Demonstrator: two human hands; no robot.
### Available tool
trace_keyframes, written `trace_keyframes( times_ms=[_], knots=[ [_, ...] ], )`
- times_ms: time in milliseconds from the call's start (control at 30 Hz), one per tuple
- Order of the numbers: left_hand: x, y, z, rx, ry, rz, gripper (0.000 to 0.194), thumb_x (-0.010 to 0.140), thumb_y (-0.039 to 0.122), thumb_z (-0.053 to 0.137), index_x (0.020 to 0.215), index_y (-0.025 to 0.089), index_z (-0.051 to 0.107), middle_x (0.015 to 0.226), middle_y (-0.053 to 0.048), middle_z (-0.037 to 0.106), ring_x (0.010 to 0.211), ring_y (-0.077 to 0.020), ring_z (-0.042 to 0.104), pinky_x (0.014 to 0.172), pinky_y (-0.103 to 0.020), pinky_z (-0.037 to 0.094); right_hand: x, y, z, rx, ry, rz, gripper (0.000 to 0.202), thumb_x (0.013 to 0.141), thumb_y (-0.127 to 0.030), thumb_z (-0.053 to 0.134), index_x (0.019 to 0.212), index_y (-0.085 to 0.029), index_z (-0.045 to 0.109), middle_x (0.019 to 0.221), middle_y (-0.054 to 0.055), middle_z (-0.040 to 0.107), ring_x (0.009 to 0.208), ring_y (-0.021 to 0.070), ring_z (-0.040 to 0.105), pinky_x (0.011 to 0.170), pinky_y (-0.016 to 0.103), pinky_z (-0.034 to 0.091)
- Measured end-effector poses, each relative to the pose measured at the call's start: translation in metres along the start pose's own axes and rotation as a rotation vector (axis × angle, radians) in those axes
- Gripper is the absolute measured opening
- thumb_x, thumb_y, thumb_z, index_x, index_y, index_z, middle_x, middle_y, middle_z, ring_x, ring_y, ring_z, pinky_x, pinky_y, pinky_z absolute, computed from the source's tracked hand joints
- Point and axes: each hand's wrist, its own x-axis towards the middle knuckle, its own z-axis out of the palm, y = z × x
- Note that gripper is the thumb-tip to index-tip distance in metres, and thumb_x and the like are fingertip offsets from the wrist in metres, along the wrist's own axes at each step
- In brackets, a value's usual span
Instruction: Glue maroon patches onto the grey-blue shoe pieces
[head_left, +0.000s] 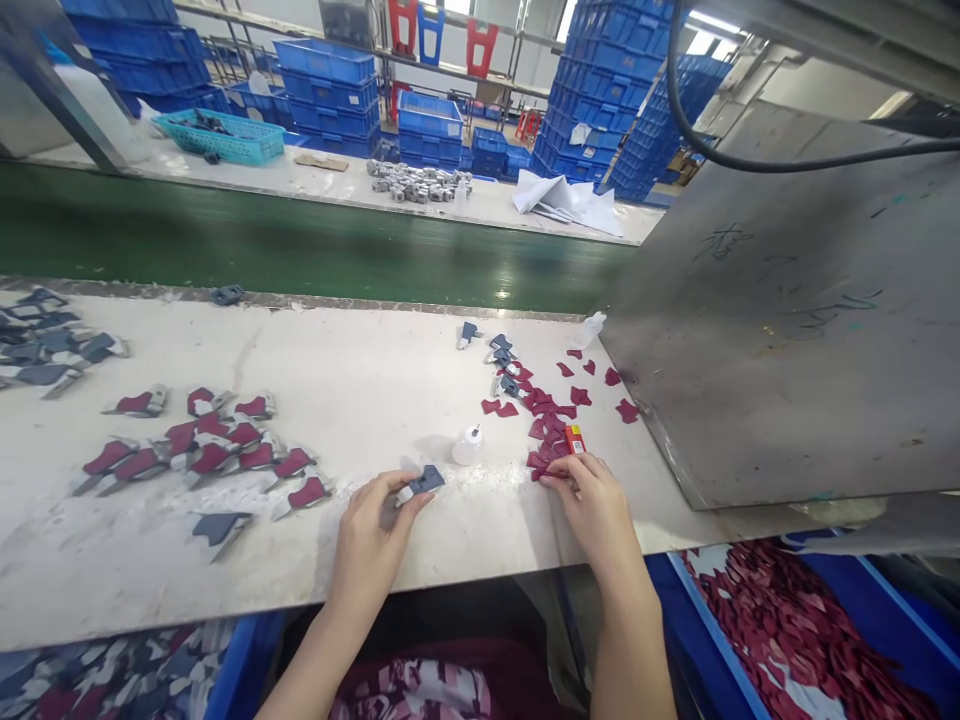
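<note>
Between the thumb and fingers of my left hand [373, 530] is a small blue-grey and white plastic part [425, 482], held just above the white worktable [465, 540]. My right hand [598, 503] pinches a flat dark red piece [551, 475] at the near end of a loose pile of red pieces [550, 430]. Against its fingers lies a red and yellow box [574, 438]. A small white squeeze bottle with a dark tip [469, 446] stands between my hands. Left of my left hand, several grey parts with red faces [212, 458] lie grouped, with a blue-grey part [219, 526] nearer me.
A metal panel [795, 330] rises at the right, with a black cable [750, 158] above. Blue bins of red pieces [810, 630] and mixed parts [112, 670] sit below the table edge. A green conveyor belt [315, 235] runs behind; stacked blue crates [607, 90] stand beyond.
</note>
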Motion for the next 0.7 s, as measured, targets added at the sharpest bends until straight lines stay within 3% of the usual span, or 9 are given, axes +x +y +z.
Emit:
trace_keyframes(
  times_ms=[100,200,300,400,533,700],
  knots=[
    [-0.004,0.001,-0.001,-0.156,0.01,-0.126,0.024,0.078,0.042,0.072,0.095,0.025,0.071,0.1,-0.003,0.076,0.1,-0.027,0.069,0.088,-0.038,0.053,-0.004,-0.014,-0.004,0.145,0.079,0.123,0.022,0.091,-0.041,0.06,0.095,-0.022,0.072,0.086,0.005,0.07,0.074,0.02,0.066,0.072,0.037,0.056],
    [-0.006,0.002,-0.002,-0.284,0.052,-0.223,0.028,0.074,0.041,0.077,0.095,0.024,0.075,0.1,-0.003,0.078,0.099,-0.0272,0.072,0.088,-0.035,0.057,-0.012,-0.038,0.001,0.438,0.17,0.305,0.026,0.085,-0.039,0.068,0.104,-0.021,0.072,0.095,0.007,0.073,0.082,0.0209,0.07,0.078,0.037,0.059],
    [-0.007,0.003,-0.002,-0.385,0.077,-0.257,0.029,0.071,0.038,0.079,0.096,0.023,0.078,0.101,-0.003,0.079,0.101,-0.0273,0.072,0.09,-0.034,0.058,-0.019,-0.072,0.013,0.761,0.145,0.492,0.023,0.077,-0.037,0.077,0.09,-0.018,0.074,0.085,0.007,0.076,0.079,0.0229,0.074,0.076,0.037,0.062],
    [-0.008,0.005,-0.002,-0.463,0.074,-0.241,0.029,0.071,0.034,0.079,0.097,0.022,0.079,0.102,-0.004,0.079,0.101,-0.0276,0.073,0.092,-0.036,0.059,-0.022,-0.105,0.03,1.002,0.051,0.54,0.017,0.076,-0.034,0.078,0.083,-0.019,0.074,0.081,0.006,0.077,0.078,0.0226,0.074,0.07,0.033,0.062],
    [-0.009,0.004,-0.002,-0.48,0.062,-0.219,0.03,0.071,0.033,0.079,0.098,0.021,0.079,0.102,-0.006,0.078,0.106,-0.0305,0.07,0.098,-0.042,0.056,-0.019,-0.128,0.049,1.104,-0.015,0.535,0.014,0.077,-0.033,0.077,0.082,-0.02,0.075,0.085,0.006,0.077,0.082,0.0218,0.073,0.073,0.032,0.061],
    [-0.009,0.001,-0.002,-0.495,0.068,-0.229,0.029,0.068,0.031,0.08,0.096,0.02,0.08,0.1,-0.007,0.078,0.107,-0.0319,0.07,0.099,-0.044,0.056,-0.014,-0.132,0.062,1.088,-0.054,0.626,0.025,0.069,-0.039,0.082,0.081,-0.018,0.077,0.076,0.007,0.077,0.072,0.0236,0.073,0.068,0.035,0.062]
  ],
)
